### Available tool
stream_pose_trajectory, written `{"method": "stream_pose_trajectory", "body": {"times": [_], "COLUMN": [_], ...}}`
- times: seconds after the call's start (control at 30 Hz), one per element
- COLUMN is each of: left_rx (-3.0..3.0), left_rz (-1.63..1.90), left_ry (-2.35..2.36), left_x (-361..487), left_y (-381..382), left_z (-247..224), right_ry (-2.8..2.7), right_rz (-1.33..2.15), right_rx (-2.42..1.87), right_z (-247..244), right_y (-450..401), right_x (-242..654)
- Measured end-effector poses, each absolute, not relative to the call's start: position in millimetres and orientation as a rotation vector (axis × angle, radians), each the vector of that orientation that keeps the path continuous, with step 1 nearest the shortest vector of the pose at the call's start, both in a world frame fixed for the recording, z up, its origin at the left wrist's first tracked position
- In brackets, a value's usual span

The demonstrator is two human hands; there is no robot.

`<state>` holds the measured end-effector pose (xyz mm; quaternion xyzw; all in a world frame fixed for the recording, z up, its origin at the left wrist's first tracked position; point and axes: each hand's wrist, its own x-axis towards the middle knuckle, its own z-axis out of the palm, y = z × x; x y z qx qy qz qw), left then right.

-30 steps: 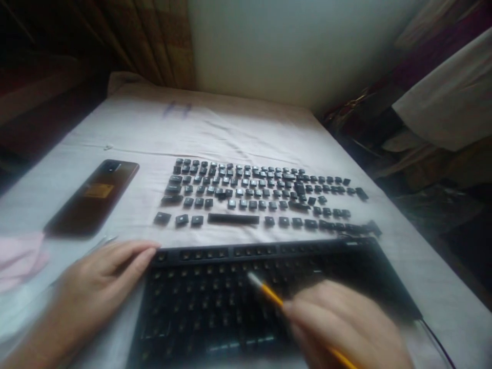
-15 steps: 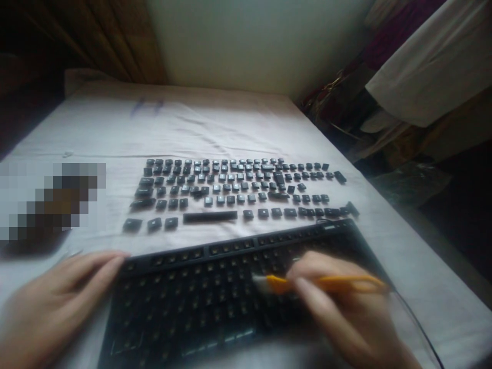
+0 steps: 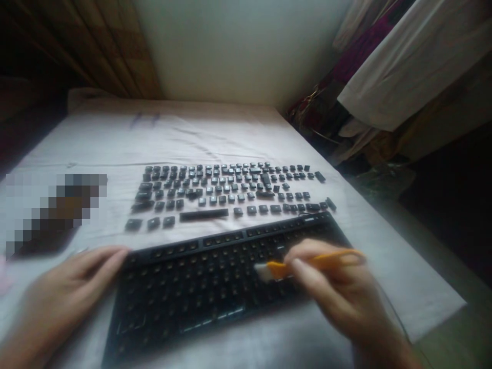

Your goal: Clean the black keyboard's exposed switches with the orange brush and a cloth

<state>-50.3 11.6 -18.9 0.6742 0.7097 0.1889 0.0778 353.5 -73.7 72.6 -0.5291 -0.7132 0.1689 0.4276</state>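
Note:
A black keyboard (image 3: 184, 292) with its keycaps off lies slanted on the white cloth. At its upper left corner, my left hand (image 3: 82, 284) grips the edge, thumb and fingers together. My right hand (image 3: 326, 287) is closed round a yellow-handled brush (image 3: 280, 269). The brush's pale bristles are over the bare key posts, right of the middle; blur hides whether they touch. Beyond the keyboard, loose black keycaps (image 3: 219, 188) lie in rows, with the long space bar (image 3: 203, 214) in the nearest row.
A pixelated dark object (image 3: 61, 215) lies on the cloth (image 3: 184, 133) at the left. The keyboard's cable (image 3: 395, 312) runs off behind my right arm. Clothes (image 3: 384, 72) hang at the right, past the bed-like surface's edge. A wall (image 3: 230, 51) stands behind.
The camera view has shifted, so the keyboard and keycaps appear a little farther left. My right hand has moved slightly with the brush over the keyboard. My left hand stays at the corner.

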Motion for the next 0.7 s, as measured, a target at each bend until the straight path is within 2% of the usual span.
{"method": "stream_pose_trajectory", "body": {"times": [0.1, 0.27, 0.33, 0.57, 0.7], "left_rx": [1.811, 1.748, 1.749, 1.947, 1.952], "left_rz": [0.506, 0.459, 0.455, 0.516, 0.587], "left_ry": [2.134, 2.157, 2.169, 2.099, 1.977], "left_x": [-40, -22, -19, -23, -22], "left_y": [13, 13, 13, 12, 9], "left_z": [-6, 17, 21, 17, 15], "right_ry": [-1.944, -1.869, -1.809, -1.939, -2.075], "right_rz": [0.506, 0.049, -0.026, 0.521, 0.331], "right_rx": [-1.308, -1.537, -1.541, -1.257, -1.437], "right_z": [70, 68, 71, 76, 82], "right_y": [-75, -82, -87, -90, -84], "right_x": [355, 386, 388, 354, 363]}}
